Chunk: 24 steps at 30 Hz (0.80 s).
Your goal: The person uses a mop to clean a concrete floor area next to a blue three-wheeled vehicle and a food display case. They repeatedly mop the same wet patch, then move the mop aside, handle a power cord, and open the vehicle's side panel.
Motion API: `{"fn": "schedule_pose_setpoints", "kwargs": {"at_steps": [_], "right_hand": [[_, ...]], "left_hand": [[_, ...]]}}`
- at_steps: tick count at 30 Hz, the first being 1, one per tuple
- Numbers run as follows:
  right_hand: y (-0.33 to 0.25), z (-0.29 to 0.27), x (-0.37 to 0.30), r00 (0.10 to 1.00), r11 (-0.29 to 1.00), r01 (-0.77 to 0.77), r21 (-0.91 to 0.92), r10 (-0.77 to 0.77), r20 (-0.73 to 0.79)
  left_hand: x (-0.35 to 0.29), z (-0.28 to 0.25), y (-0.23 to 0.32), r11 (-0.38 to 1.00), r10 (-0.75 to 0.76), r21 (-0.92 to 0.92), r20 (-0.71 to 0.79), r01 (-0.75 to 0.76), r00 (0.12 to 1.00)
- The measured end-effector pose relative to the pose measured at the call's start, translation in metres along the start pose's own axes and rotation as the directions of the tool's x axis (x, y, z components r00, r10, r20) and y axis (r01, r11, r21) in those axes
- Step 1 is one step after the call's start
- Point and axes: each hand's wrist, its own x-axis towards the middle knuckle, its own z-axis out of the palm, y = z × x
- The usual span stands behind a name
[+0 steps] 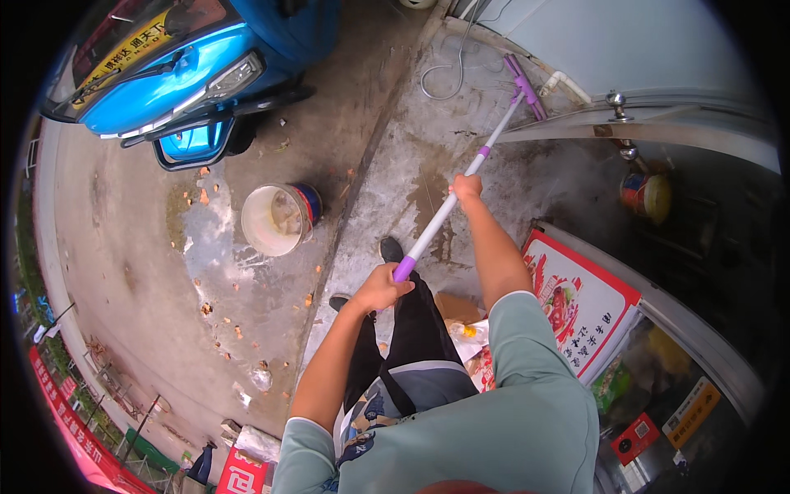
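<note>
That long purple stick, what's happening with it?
A person holds a long mop with both hands. The left hand grips the purple end of the pole, and the right hand grips higher up. The mop's purple head rests on the wet concrete step by a wall. A white bucket lies tipped nearby, beside a blue vehicle.

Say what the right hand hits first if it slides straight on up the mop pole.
Likely the purple collar on the white pole just ahead of the right hand; beyond that, the purple mop head by the wall. Depth is unclear.
</note>
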Motion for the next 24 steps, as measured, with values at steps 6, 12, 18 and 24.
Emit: {"fn": "schedule_pose_setpoints", "kwargs": {"at_steps": [6, 12, 18, 24], "right_hand": [[0.036, 0.064, -0.002, 0.992, 0.997, -0.067, -0.041, 0.062, -0.114], [0.055, 0.103, -0.066, 0.986, 0.972, 0.021, -0.234, -0.058, -0.155], [0.065, 0.130, -0.146, 1.000, 0.959, 0.017, -0.281, -0.014, 0.010], [0.093, 0.164, -0.212, 0.991, 0.986, 0.001, -0.166, 0.020, 0.129]], "left_hand": [[-0.018, -0.022, -0.021, 0.988, -0.153, 0.023, -0.053, 0.154, 0.987], [-0.086, -0.042, -0.059, 0.976, -0.209, 0.020, -0.180, 0.216, 0.961], [-0.170, -0.058, -0.086, 0.956, -0.270, 0.040, -0.270, 0.290, 0.924], [-0.251, -0.060, -0.113, 0.935, -0.167, 0.215, -0.432, 0.281, 0.886]]}}
